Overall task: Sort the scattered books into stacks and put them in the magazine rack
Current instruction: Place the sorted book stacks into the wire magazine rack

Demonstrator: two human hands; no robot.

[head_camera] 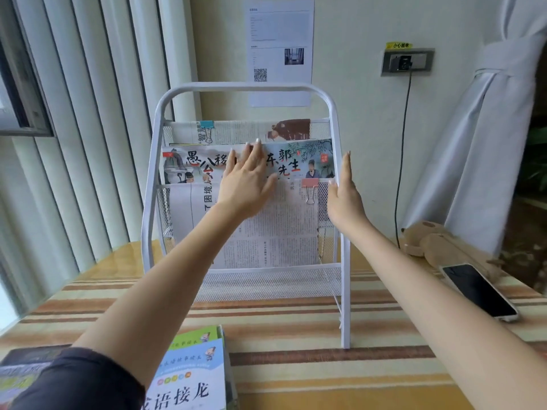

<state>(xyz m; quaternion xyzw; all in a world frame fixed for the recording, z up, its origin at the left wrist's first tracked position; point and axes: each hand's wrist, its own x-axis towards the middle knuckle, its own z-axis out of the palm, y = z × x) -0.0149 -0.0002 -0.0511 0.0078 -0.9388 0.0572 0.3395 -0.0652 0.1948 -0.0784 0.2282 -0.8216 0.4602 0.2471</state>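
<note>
On the desk (296, 335) in front of me stands the white magazine rack (336, 137), and most of my sorting looks done. Its top pocket holds a clipped bundle (236, 131) of printed sheets. The middle pocket holds two picture books side by side, the left picture book (189, 164) and the right picture book (305, 161). The lowest pocket holds a newspaper bundle (278, 232) with a pink binder clip (310, 187) at its top edge.

My left hand (245, 184) lies flat, fingers straight, pressing where the two books meet. My right hand (344, 190) is also flat and released, its palm against the rack's right upright beside the right book's edge; neither grip is clenched on anything.

What is left, I judge, is the stack of children's books (192, 371) near my left arm, not yet racked, with darker books (26, 365) at the left edge.

Both racked picture books sit with their long axis running left to right, covers facing me, leaning back with the rack. The right one tilts slightly, its right end higher.
</note>
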